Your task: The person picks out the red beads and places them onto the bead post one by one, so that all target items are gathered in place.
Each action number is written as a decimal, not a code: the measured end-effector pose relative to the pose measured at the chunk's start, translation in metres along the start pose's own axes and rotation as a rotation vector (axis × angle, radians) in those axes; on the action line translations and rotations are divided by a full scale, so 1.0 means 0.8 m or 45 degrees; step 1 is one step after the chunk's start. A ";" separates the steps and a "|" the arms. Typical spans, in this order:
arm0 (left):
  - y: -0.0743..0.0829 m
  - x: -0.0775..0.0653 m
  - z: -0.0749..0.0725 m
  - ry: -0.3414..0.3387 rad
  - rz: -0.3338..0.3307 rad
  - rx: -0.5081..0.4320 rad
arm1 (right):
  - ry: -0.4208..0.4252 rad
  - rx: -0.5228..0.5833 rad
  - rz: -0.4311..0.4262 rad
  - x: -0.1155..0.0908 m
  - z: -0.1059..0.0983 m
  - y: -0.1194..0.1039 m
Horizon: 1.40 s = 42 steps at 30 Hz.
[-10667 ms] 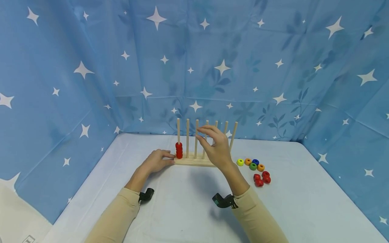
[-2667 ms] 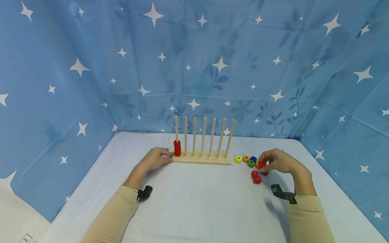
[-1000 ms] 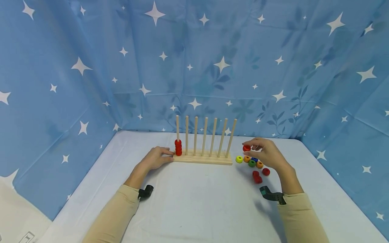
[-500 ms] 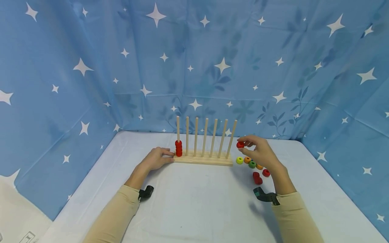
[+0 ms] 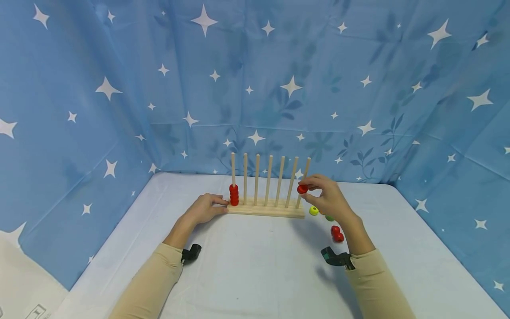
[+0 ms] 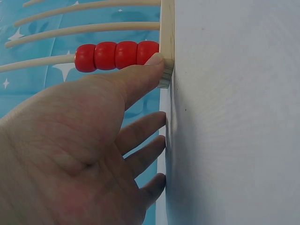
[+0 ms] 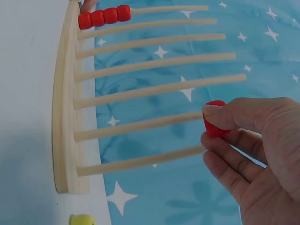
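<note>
Left hand (image 5: 202, 208): visible fingers extended, thumb touching the near end of the wooden peg rack (image 5: 267, 213). The rack's peg (image 5: 233, 170) closest to that hand carries four stacked red beads (image 5: 234, 195). Right hand (image 5: 326, 198): pinches one red bead (image 5: 302, 189), held raised by the pegs at the rack's other end. On the tabletop (image 5: 255, 266) below the right hand: two loose red beads (image 5: 337, 234), a yellow bead (image 5: 314, 210) and a partly hidden green bead (image 5: 329, 218).

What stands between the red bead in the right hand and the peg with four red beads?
A row of bare pegs stands between the held red bead and the leftmost peg with its four red beads. Above the pegs' tips, nothing visible is in the way.
</note>
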<state>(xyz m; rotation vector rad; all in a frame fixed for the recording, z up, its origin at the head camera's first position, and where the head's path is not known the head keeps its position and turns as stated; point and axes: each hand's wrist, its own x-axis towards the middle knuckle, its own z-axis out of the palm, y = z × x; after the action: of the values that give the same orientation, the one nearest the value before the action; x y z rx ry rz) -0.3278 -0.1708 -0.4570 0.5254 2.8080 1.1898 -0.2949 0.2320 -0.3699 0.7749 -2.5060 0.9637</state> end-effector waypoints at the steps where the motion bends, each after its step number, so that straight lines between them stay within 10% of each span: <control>1: 0.000 0.000 0.000 0.001 0.001 0.002 | -0.001 0.006 -0.011 0.001 0.002 -0.001; 42: 0.000 0.000 0.001 0.014 0.003 0.010 | 0.054 0.231 -0.189 0.052 0.071 -0.057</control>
<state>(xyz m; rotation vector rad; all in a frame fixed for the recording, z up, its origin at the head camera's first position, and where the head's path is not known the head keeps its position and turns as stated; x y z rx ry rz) -0.3278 -0.1702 -0.4572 0.5240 2.8231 1.1867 -0.3070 0.1494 -0.3668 0.9697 -2.3103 1.1525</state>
